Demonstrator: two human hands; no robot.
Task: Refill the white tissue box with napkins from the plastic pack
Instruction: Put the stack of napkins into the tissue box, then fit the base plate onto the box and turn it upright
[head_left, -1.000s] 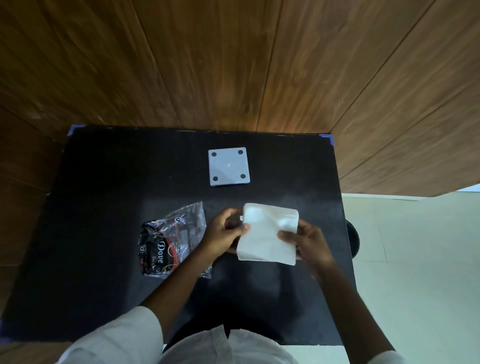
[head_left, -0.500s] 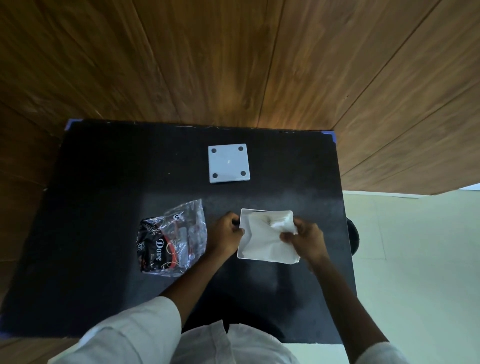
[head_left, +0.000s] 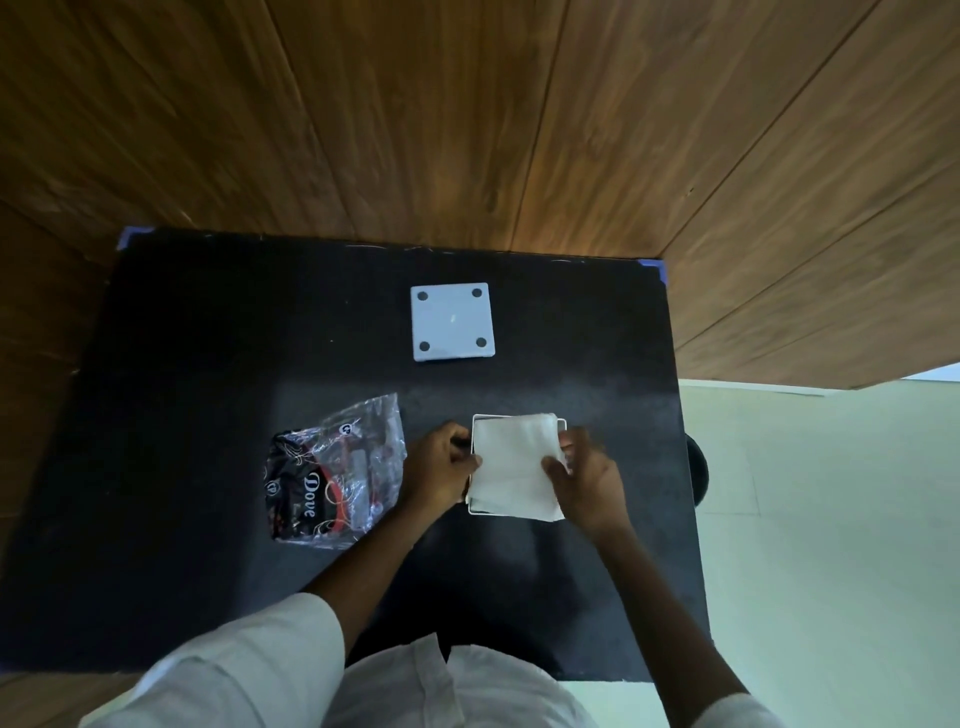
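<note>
The white tissue box (head_left: 474, 422) stands open on the black table, only its thin rim showing around a stack of white napkins (head_left: 511, 467) lying in it. My left hand (head_left: 439, 470) grips the box's left side, thumb on the napkins' edge. My right hand (head_left: 584, 480) presses on the right edge of the napkins, fingers curled over them. The plastic pack (head_left: 335, 473), clear with black print, lies flat and crumpled to the left of my left hand. The box's white square lid (head_left: 451, 322), with a dark dot in each corner, lies farther back.
The black table (head_left: 182, 415) meets a wooden wall at its far edge. Pale floor lies beyond the table's right edge, where a dark round object (head_left: 698, 467) pokes out. My white sleeves are at the bottom.
The napkin stack, held up above the table a second ago, has gone down into the box. My right hand has shifted from its crumpled top to its right edge, and the napkins lie flatter.
</note>
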